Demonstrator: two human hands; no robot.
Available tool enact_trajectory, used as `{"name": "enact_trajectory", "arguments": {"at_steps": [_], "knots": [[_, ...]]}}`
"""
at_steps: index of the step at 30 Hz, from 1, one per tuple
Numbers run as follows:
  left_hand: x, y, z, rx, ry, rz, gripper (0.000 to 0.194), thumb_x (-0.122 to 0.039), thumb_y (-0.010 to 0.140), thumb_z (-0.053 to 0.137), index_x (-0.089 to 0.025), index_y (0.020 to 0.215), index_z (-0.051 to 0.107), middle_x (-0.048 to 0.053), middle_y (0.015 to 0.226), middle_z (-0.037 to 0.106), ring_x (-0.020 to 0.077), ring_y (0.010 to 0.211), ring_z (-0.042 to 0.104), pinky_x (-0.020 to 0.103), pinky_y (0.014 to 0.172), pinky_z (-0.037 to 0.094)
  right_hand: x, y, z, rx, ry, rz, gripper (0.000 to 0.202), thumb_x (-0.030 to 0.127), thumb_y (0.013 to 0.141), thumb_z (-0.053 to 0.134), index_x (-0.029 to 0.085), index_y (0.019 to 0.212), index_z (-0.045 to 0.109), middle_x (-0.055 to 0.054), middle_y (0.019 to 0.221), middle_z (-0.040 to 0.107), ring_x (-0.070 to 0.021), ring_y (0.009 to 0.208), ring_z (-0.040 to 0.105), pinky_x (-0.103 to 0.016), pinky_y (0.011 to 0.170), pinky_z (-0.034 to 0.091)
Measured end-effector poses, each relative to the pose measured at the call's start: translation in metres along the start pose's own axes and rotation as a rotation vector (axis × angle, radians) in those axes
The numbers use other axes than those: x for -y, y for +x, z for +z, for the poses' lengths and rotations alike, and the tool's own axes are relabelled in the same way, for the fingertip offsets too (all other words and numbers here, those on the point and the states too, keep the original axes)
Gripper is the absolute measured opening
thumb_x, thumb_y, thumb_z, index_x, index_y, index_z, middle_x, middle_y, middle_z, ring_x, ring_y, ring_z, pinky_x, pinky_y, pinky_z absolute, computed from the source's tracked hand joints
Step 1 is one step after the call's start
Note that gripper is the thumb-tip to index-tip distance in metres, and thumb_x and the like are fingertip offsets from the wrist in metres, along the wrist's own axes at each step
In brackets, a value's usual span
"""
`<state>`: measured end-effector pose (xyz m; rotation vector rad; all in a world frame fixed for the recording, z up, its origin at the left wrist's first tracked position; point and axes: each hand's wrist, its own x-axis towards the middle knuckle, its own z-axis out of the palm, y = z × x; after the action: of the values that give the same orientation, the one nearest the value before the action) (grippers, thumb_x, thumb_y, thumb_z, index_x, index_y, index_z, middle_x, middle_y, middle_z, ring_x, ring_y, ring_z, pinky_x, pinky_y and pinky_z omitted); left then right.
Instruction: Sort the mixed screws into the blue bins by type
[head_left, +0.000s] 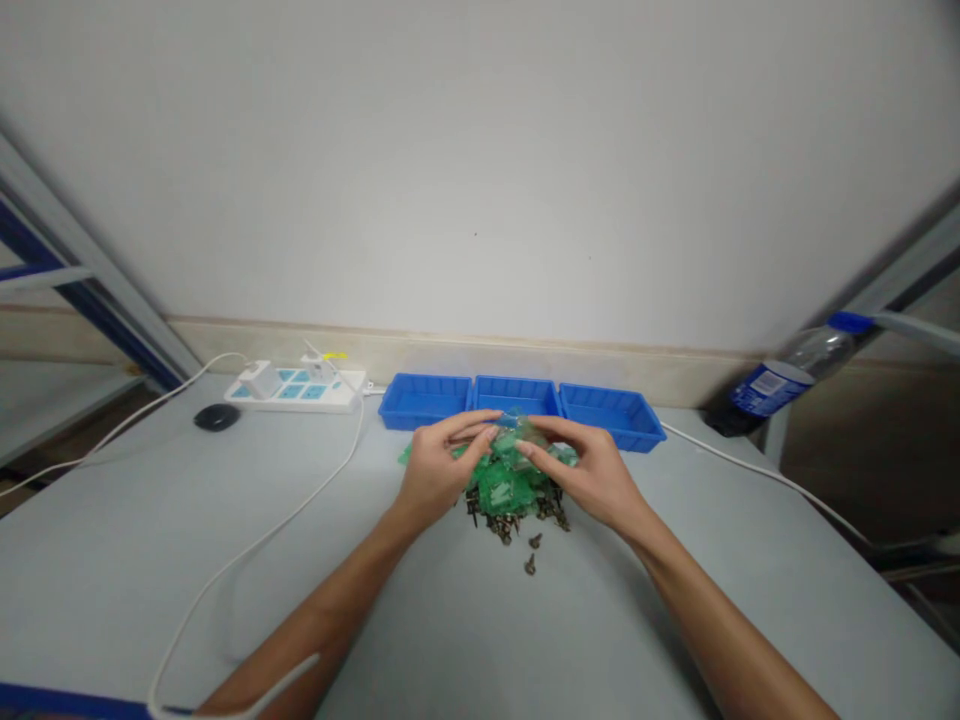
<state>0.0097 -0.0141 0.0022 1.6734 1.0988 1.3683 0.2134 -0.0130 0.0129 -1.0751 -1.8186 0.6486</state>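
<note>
My left hand [444, 462] and my right hand [589, 465] meet over a pile in the middle of the grey table. Both have fingers pinched on a translucent green plastic piece [525, 432], held just above the pile. Its exact kind is too blurred to make out. Beneath lie more crumpled-looking green translucent pieces [504, 490], mixed with dark metal screws [501, 526]. A few loose screws [530, 565] rest nearer to me. Fingers partly hide the top of the heap.
Blue trays stand in a row behind the pile: left [426, 402], middle [517, 392], right [611, 415]. A white power strip [330, 395] and black mouse-like object [217, 417] lie left. A bottle [780, 385] leans at right. White cables [289, 520] cross the table.
</note>
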Motion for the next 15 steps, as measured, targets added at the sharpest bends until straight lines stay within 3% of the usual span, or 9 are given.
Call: {"name": "enact_trajectory", "arguments": {"at_steps": [2, 5, 9, 13, 15], "knots": [[-0.003, 0.000, -0.001, 0.060, -0.108, -0.089, 0.035, -0.033, 0.084, 0.073, -0.017, 0.115, 0.070, 0.008, 0.097, 0.079, 0.0229, 0.089, 0.077, 0.033, 0.082, 0.065, 0.001, 0.005, 0.006, 0.064, 0.251, 0.137, 0.026, 0.043, 0.082, 0.074, 0.018, 0.087, 0.076, -0.006, 0.081, 0.077, -0.0212, 0.071, 0.070, -0.033, 0.065, 0.056], [-0.003, 0.000, 0.000, 0.103, -0.181, -0.150, 0.045, -0.031, 0.076, 0.081, -0.018, 0.116, 0.063, 0.005, 0.085, 0.077, 0.0209, 0.082, 0.077, 0.031, 0.080, 0.065, 0.001, 0.006, 0.014, 0.021, 0.460, 0.243, 0.029, 0.045, 0.073, 0.082, 0.017, 0.078, 0.075, -0.004, 0.068, 0.073, -0.0167, 0.058, 0.066, -0.028, 0.055, 0.053], [-0.001, -0.003, 0.004, 0.027, -0.190, -0.098, 0.041, -0.029, 0.078, 0.078, -0.021, 0.110, 0.054, 0.000, 0.079, 0.073, 0.0174, 0.075, 0.076, 0.028, 0.074, 0.064, 0.001, 0.003, 0.018, -0.044, 0.491, 0.271, 0.030, 0.045, 0.069, 0.085, 0.017, 0.078, 0.077, -0.003, 0.063, 0.071, -0.0145, 0.052, 0.061, -0.027, 0.050, 0.052], [-0.002, -0.002, 0.003, -0.050, -0.089, 0.070, 0.016, -0.028, 0.082, 0.075, -0.018, 0.088, 0.064, 0.002, 0.080, 0.073, 0.0166, 0.079, 0.074, 0.027, 0.078, 0.063, 0.003, 0.002, 0.019, -0.082, 0.456, 0.271, 0.033, 0.048, 0.072, 0.082, 0.017, 0.085, 0.078, -0.005, 0.069, 0.074, -0.0178, 0.057, 0.066, -0.030, 0.055, 0.056], [-0.001, 0.003, -0.004, -0.125, -0.042, 0.101, 0.014, -0.029, 0.083, 0.074, -0.016, 0.086, 0.071, 0.004, 0.087, 0.076, 0.0179, 0.083, 0.075, 0.029, 0.083, 0.063, 0.003, 0.004, 0.016, -0.123, 0.356, 0.218, 0.032, 0.047, 0.076, 0.079, 0.018, 0.089, 0.078, -0.007, 0.079, 0.077, -0.0205, 0.067, 0.070, -0.033, 0.064, 0.058]]}}
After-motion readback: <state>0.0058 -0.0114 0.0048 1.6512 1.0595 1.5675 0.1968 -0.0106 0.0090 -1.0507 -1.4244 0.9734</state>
